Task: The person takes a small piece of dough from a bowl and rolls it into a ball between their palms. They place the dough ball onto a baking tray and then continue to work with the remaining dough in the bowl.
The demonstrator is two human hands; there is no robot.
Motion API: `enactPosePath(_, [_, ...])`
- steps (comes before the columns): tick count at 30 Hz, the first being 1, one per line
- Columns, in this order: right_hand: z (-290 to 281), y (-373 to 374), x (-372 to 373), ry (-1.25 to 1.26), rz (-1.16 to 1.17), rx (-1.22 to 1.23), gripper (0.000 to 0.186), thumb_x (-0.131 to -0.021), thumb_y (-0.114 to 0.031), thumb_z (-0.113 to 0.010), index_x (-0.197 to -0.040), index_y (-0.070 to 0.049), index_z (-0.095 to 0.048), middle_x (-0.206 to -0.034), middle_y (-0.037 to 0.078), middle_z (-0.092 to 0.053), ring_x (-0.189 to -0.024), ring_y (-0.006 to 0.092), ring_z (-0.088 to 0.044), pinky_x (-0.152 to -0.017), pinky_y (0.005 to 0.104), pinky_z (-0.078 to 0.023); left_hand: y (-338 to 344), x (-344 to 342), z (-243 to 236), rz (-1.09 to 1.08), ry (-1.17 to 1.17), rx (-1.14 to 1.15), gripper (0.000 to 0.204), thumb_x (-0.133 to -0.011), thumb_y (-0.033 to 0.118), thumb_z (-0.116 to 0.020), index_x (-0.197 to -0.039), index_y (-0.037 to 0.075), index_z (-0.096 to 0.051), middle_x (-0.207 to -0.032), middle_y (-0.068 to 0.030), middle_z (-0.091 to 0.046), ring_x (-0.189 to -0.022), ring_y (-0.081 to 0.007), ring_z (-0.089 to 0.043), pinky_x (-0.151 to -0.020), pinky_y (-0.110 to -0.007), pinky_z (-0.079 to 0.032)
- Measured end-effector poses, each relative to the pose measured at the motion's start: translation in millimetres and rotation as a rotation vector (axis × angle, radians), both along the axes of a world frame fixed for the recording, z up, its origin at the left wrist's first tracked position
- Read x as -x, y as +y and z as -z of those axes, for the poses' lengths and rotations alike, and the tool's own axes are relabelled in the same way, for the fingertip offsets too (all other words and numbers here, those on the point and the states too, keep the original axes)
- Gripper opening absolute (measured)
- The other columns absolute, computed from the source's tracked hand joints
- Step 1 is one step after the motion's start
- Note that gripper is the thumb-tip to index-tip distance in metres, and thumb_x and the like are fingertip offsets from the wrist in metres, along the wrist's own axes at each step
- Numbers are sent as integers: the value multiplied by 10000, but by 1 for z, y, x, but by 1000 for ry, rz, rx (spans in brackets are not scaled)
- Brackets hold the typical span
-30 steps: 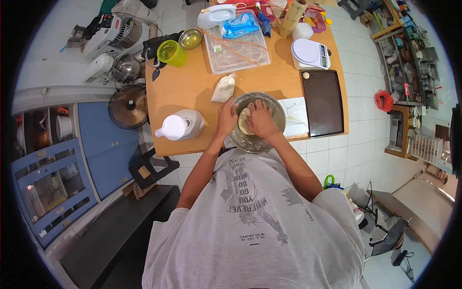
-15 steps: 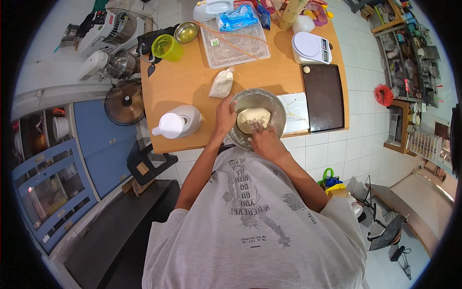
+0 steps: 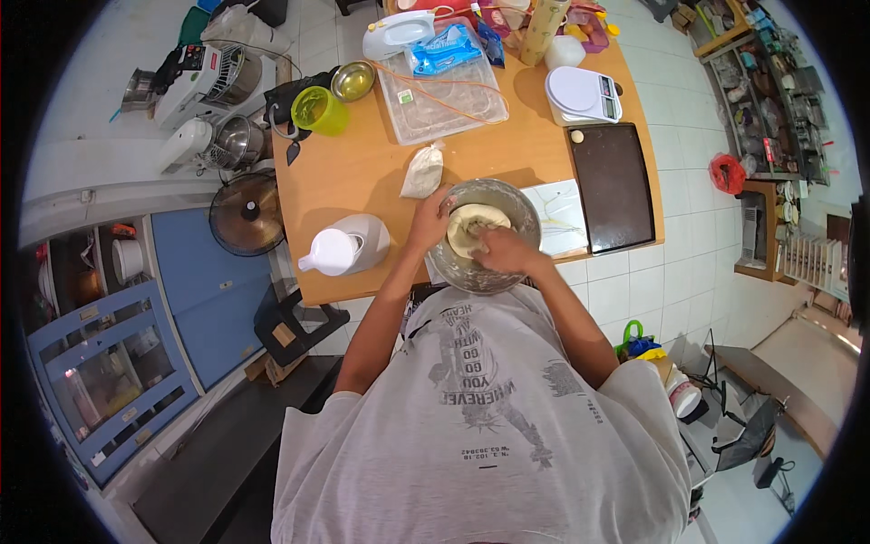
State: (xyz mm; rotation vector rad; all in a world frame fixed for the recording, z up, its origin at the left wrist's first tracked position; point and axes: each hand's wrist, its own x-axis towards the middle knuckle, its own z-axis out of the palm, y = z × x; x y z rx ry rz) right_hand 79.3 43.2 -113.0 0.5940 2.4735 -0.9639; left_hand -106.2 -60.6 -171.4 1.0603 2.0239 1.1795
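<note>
Two bare hands work at a grey bowl (image 3: 524,218) by the near edge of the table (image 3: 507,150), its lower rim close against the person's shirt (image 3: 494,390). The right hand (image 3: 506,249) presses bent fingers into the pale dough (image 3: 464,228), which lies inside the bowl, toward its left wall; the fingertips are sunk out of view, so I cannot tell whether they pinch any of it. The left hand (image 3: 430,220) is curled over the bowl's left rim, gripping it.

I take the step to be kneading: the dough has a hollow in its middle and a thick, rounded edge (streaks on the bowl's wall suggest a sticky mix). The next move probably calls for drawing the right fingers free, folding the outer edge inward and pressing again, with the left hand keeping the bowl from turning.

Toward the near left corner stands a white jug (image 3: 362,245). Right of the bowl, a white tile (image 3: 559,218) lies at the near edge, and beyond it a dark tray (image 3: 616,190) runs along the right edge. A bag of white powder (image 3: 423,172) sits just past the bowl. Farther off, a scale (image 3: 580,95) stands toward the right edge and a green cup (image 3: 319,111) near the far left corner.
</note>
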Motion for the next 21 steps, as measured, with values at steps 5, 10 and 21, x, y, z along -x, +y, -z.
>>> enactPosePath(5, [-39, 37, 6, 236, 257, 513, 282, -942, -110, -674, -1177, 42, -704, -1101, 205, -762, -1054, 315, -738, -925, 400, -570, 12, 20, 1, 206, 72, -121, 252, -1002, 90, -659, -1243, 18, -682, -1041, -233, -735, -878, -345, -737, -792, -392, -555])
enactPosePath(10, [1, 26, 11, 440, 160, -59, 364, -906, -185, -701, -1202, 27, -700, -1231, 276, -700, -1141, 382, -687, -1012, 448, -540, 2, 5, -28, -8, -270, -54, 264, -1027, 132, -645, -1267, 25, -675, -1092, -220, -743, -964, -353, -739, -824, -395, -558])
enactPosePath(21, [-2, -9, 42, 344, -105, -278, 347, -858, -178, -722, -1131, 35, -700, -1207, 202, -662, -1151, 374, -645, -1026, 485, -518, -30, -22, -12, -209, -11, 4, 302, -991, 39, -610, -1285, -8, -661, -1095, -251, -741, -993, -411, -725, -848, -424, -544])
